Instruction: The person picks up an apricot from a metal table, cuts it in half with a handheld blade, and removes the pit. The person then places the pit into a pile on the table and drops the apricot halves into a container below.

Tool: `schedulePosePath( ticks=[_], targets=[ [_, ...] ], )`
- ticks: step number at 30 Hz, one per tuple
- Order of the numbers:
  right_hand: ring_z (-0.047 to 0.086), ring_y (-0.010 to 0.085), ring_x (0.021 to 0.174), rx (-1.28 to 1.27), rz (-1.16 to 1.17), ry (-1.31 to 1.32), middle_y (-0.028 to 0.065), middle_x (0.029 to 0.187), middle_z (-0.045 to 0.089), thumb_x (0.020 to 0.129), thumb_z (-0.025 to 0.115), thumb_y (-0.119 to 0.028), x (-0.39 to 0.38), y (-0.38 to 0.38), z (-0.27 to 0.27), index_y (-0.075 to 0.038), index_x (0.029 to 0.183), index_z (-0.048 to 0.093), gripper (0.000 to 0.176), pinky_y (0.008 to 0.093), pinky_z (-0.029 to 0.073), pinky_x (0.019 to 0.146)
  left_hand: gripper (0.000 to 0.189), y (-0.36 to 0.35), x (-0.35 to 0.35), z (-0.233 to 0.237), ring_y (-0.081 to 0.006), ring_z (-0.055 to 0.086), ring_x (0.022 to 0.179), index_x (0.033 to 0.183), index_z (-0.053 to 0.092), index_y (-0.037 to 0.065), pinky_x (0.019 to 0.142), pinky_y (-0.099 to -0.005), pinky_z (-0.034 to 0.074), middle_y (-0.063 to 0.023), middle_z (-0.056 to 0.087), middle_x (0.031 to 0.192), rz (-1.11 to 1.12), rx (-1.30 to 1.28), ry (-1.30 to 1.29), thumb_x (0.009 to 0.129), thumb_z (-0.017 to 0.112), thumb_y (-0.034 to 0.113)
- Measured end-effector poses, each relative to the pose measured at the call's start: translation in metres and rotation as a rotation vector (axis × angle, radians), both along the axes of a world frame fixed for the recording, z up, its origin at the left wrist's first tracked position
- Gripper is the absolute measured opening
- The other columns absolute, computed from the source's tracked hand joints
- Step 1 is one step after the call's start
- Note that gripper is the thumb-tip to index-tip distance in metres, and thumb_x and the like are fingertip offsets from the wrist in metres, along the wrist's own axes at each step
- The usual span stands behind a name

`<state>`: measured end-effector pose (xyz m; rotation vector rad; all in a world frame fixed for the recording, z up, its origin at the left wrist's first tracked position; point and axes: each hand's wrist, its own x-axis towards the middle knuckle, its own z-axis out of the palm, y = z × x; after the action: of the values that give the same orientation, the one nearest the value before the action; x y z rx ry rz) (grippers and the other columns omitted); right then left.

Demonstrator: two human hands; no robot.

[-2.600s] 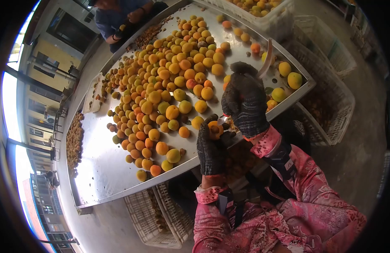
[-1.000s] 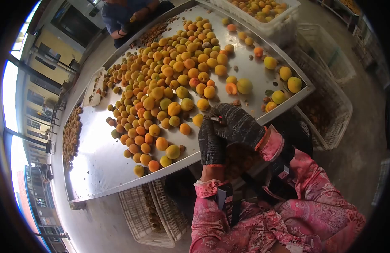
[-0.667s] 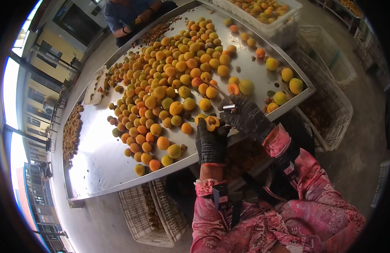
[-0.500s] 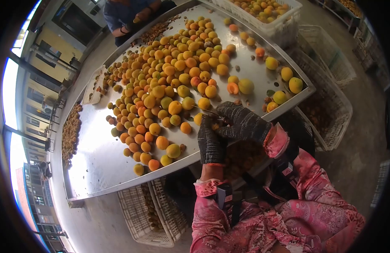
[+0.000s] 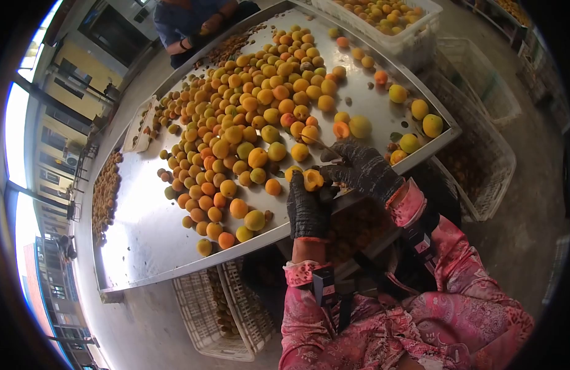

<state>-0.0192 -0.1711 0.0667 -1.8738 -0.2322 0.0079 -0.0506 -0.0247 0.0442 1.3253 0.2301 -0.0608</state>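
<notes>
At the far left edge a long tray of dark orange fruit pieces (image 5: 106,191) runs beside the big shiny steel table (image 5: 143,240). On the table lies a heap of round yellow-orange apricots (image 5: 248,123), far over a hundred and too many to count, with five loose yellow ones near its right corner. Just right of centre, at the table's near edge, the left hand in a dark knitted glove (image 5: 308,209) is closed round one split-open orange apricot (image 5: 311,179) and holds it up off the steel. Touching it from the right, the right hand in a matching glove (image 5: 362,169) is curled tight on what looks like a small thin-bladed knife (image 5: 320,142). A slip of that blade on the wet flesh could drive it into the left fingers. A loosened grip could drop the fruit over the edge. I count two gloved hands, one held fruit, and at least four white lattice plastic crates (image 5: 482,160). One other person's arms (image 5: 192,24) show at the top.
</notes>
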Motion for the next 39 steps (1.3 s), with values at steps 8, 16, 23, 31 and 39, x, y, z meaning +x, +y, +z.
schedulePosePath(
  ticks=[8, 16, 23, 31, 39],
  targets=[
    [0.057, 0.0277, 0.087, -0.319, 0.199, -0.339, 0.0119, 0.091, 0.059, 0.075, 0.064, -0.027, -0.006, 0.007, 0.001, -0.007, 0.096, 0.063, 0.029, 0.0369, 0.045, 0.08, 0.037, -0.001, 0.013, -0.003, -0.0228, 0.061, 0.079, 0.104, 0.05, 0.001, 0.068, -0.0329, 0.05, -0.0097, 0.061, 0.089, 0.139, -0.62, 0.306, 0.078, 0.063, 0.023],
    [0.061, 0.0276, 0.071, -0.191, -0.027, -0.082, 0.0131, 0.081, 0.063, 0.074, 0.065, -0.03, 0.002, 0.013, -0.009, -0.005, 0.09, 0.062, 0.029, 0.0361, 0.049, 0.065, 0.038, -0.006, -0.003, 0.011, -0.022, 0.06, 0.078, 0.107, 0.05, 0.002, 0.069, -0.0309, 0.048, -0.0132, 0.06, 0.088, 0.053, -0.138, 0.06, 0.089, 0.046, 0.035],
    [0.06, 0.0293, 0.075, -0.266, -0.115, -0.116, 0.0131, 0.082, 0.062, 0.075, 0.064, -0.024, 0.004, -0.001, -0.032, -0.004, 0.107, 0.052, 0.039, 0.0369, 0.048, 0.07, 0.036, 0.018, -0.046, 0.015, -0.0169, 0.057, 0.083, 0.111, 0.055, 0.001, 0.076, -0.0275, 0.045, -0.0113, 0.06, 0.094, -0.269, 0.447, -0.339, 0.094, 0.038, 0.029],
    [0.061, 0.027, 0.079, -0.146, 0.007, -0.049, 0.016, 0.085, 0.061, 0.082, 0.056, -0.027, -0.001, -0.005, -0.013, -0.003, 0.107, 0.054, 0.035, 0.0375, 0.048, 0.073, 0.034, 0.052, -0.089, 0.032, -0.0204, 0.058, 0.094, 0.115, 0.053, 0.001, 0.082, -0.0313, 0.044, -0.0162, 0.06, 0.103, -0.43, 0.613, -0.001, 0.086, 0.055, 0.019],
    [0.059, 0.0347, 0.079, -0.364, -0.073, -0.144, 0.0182, 0.089, 0.06, 0.086, 0.05, -0.035, -0.006, -0.003, -0.013, -0.009, 0.111, 0.052, 0.036, 0.0448, 0.046, 0.068, 0.044, 0.083, 0.005, 0.038, -0.0305, 0.061, 0.078, 0.109, 0.057, 0.004, 0.071, -0.0396, 0.046, -0.0162, 0.063, 0.084, -0.011, 1.127, 0.04, 0.082, 0.056, 0.039]
  ],
)
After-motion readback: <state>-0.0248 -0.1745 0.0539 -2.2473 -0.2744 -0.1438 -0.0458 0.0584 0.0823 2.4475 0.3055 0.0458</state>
